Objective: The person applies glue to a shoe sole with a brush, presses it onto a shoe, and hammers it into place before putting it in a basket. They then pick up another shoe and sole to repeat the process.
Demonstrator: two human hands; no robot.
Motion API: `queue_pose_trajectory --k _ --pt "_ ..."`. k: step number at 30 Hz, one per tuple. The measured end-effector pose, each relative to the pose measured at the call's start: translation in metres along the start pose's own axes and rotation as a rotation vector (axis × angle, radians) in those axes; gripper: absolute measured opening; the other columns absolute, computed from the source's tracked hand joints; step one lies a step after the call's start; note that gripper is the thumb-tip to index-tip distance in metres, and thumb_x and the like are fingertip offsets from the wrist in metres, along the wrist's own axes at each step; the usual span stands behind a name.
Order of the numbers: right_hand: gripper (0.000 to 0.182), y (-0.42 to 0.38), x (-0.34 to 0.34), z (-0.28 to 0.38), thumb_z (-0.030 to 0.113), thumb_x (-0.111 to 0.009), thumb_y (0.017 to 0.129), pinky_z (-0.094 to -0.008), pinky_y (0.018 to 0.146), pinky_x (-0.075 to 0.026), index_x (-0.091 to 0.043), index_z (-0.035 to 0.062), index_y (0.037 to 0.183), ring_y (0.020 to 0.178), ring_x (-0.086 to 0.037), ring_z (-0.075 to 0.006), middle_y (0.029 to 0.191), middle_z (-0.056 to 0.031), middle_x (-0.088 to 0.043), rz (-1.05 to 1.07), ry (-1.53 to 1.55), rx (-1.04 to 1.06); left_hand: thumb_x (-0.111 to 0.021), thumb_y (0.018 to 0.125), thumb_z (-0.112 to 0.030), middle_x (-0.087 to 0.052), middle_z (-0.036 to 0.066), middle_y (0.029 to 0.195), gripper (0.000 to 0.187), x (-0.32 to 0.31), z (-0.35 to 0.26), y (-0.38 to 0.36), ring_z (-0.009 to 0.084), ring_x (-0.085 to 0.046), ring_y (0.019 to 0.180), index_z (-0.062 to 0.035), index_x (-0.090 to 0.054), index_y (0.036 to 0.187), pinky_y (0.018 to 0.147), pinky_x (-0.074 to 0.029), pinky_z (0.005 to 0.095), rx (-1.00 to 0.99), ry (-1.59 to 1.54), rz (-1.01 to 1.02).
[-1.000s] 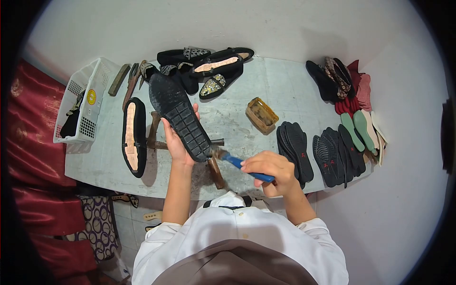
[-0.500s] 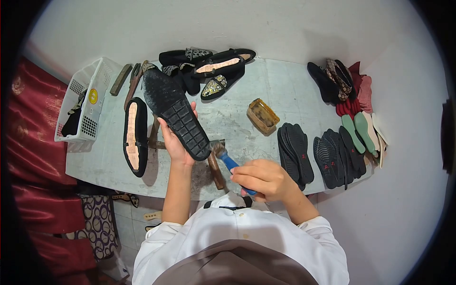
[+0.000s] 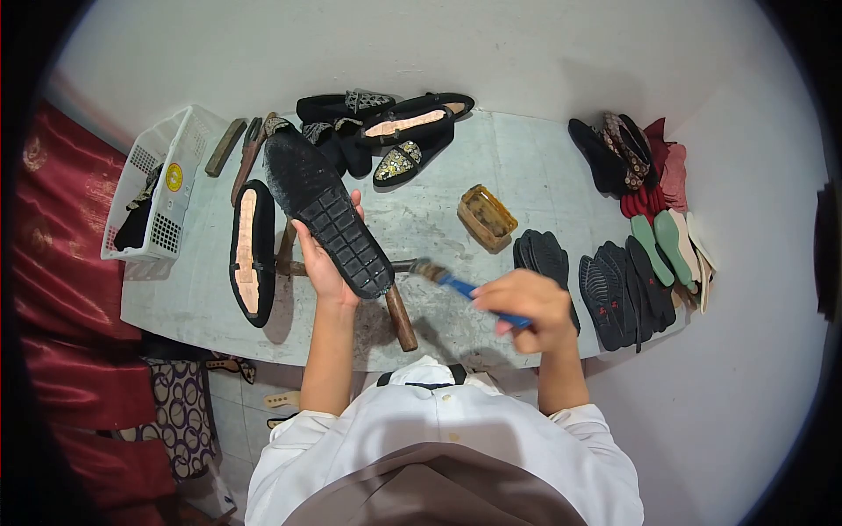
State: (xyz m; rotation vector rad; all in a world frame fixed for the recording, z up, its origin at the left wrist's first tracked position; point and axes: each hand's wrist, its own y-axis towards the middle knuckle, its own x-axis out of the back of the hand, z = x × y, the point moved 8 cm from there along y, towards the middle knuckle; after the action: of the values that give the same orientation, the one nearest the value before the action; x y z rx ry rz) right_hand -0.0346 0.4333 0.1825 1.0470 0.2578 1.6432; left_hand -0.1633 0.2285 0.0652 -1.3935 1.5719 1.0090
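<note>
My left hand (image 3: 324, 270) is wrapped round a black shoe (image 3: 329, 210), whose sole faces up toward me with a raised grid pattern and a whitish, smeared toe part. In my right hand (image 3: 531, 305) is a blue-handled paintbrush (image 3: 465, 287); its bristles are a short way right of the shoe's heel, apart from it. A hammer (image 3: 400, 316) lies on the table below, partly hidden by the shoe and brush. Left of my left hand, another black shoe (image 3: 252, 254) shows its pale insole. A small yellowish-brown stained container (image 3: 488, 217) stands beyond the brush.
Black shoes (image 3: 399, 162) are grouped at the table's back. Black soles (image 3: 607, 294) lie at the right, near green and cream insoles (image 3: 671, 245) and more shoes (image 3: 610, 153). A white plastic basket (image 3: 158, 188) stands at the left, beside a wooden-looking block (image 3: 225, 147).
My right hand has moved right with the paintbrush, taking the bristles away from the shoe's heel. My left hand and the shoe have hardly moved.
</note>
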Motion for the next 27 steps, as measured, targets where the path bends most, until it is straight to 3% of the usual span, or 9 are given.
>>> queue_pose_trajectory --k 3,5,9,13,17,19,23,27 --pt "0.015 -0.008 0.037 -0.012 -0.001 -0.065 0.072 -0.0321 0.068 -0.051 -0.064 -0.0008 0.088 0.075 -0.065 -0.0277 0.084 -0.0151 -0.066 -0.308 -0.135 -0.03 -0.03 0.095 -0.055 -0.053 0.021 0.123 0.062 0.008 0.001 -0.004 0.0233 -0.059 0.103 -0.0059 -0.045 0.129 0.084 -0.053 0.0295 0.01 0.007 -0.02" --pt "0.015 -0.013 0.048 -0.036 -0.002 -0.064 0.074 -0.0308 0.069 -0.051 -0.064 -0.0001 0.089 0.077 -0.065 -0.0287 0.087 -0.0142 -0.066 -0.371 -0.287 -0.204 -0.03 0.095 -0.055 -0.053 0.021 0.122 0.062 0.013 0.002 -0.006 0.0234 -0.059 0.103 -0.0059 -0.045 0.129 0.085 -0.053 0.0295 0.016 0.001 -0.075" --pt "0.017 -0.031 0.043 -0.102 -0.007 -0.059 0.075 -0.0304 0.066 -0.051 -0.062 0.0003 0.09 0.078 -0.065 -0.026 0.086 -0.0144 -0.064 -0.302 -0.452 -0.482 -0.03 0.095 -0.055 -0.053 0.021 0.122 0.062 0.021 0.01 -0.014 0.0235 -0.059 0.103 -0.0051 -0.044 0.129 0.086 -0.052 0.0297 0.039 0.024 -0.108" --pt "0.027 -0.054 0.024 -0.151 -0.013 -0.051 0.072 -0.0323 0.066 -0.052 -0.06 -0.0001 0.094 0.076 -0.066 -0.0261 0.091 -0.0156 -0.063 -0.254 -0.41 -0.451 -0.029 0.095 -0.056 -0.054 0.021 0.121 0.063 0.027 0.018 -0.022 0.0233 -0.06 0.101 -0.0042 -0.044 0.128 0.085 -0.053 0.0301 0.088 0.007 -0.049" --pt "0.032 -0.074 0.011 -0.181 -0.013 -0.05 0.072 -0.0368 0.075 -0.051 -0.059 0.0015 0.098 0.085 -0.064 -0.0314 0.093 -0.0172 -0.062 -0.209 -0.402 -0.491 -0.029 0.095 -0.055 -0.055 0.022 0.119 0.062 0.022 0.024 -0.029 0.0236 -0.062 0.098 -0.0049 -0.046 0.127 0.083 -0.054 0.0307 0.105 0.004 -0.061" --pt "0.033 -0.083 0.006 -0.191 -0.011 -0.052 0.072 -0.0382 0.078 -0.05 -0.059 0.0031 0.101 0.088 -0.062 -0.0326 0.093 -0.0173 -0.063 -0.2 -0.435 -0.528 -0.031 0.095 -0.053 -0.055 0.022 0.12 0.059 0.02 0.028 -0.032 0.0249 -0.062 0.098 -0.0055 -0.047 0.127 0.084 -0.054 0.0323 0.134 -0.076 0.012" --pt "0.035 -0.097 -0.002 -0.195 -0.002 -0.059 0.076 -0.0393 0.083 -0.046 -0.056 0.0048 0.11 0.094 -0.058 -0.0331 0.096 -0.0167 -0.063 -0.086 -0.501 -0.654 -0.031 0.094 -0.056 -0.056 0.021 0.119 0.062 0.025 0.031 -0.037 0.0234 -0.062 0.097 -0.0062 -0.047 0.127 0.079 -0.056 0.0319 0.124 -0.014 -0.046" --pt "0.042 -0.091 -0.004 -0.178 0.014 -0.068 0.077 -0.0385 0.086 -0.043 -0.053 0.0029 0.114 0.102 -0.053 -0.0323 0.107 -0.016 -0.059 -0.037 -0.649 -0.594 -0.031 0.093 -0.058 -0.056 0.02 0.12 0.064 0.03 0.035 -0.042 0.0213 -0.061 0.099 -0.0056 -0.047 0.127 0.08 -0.054 0.0293 0.182 -0.052 -0.019"
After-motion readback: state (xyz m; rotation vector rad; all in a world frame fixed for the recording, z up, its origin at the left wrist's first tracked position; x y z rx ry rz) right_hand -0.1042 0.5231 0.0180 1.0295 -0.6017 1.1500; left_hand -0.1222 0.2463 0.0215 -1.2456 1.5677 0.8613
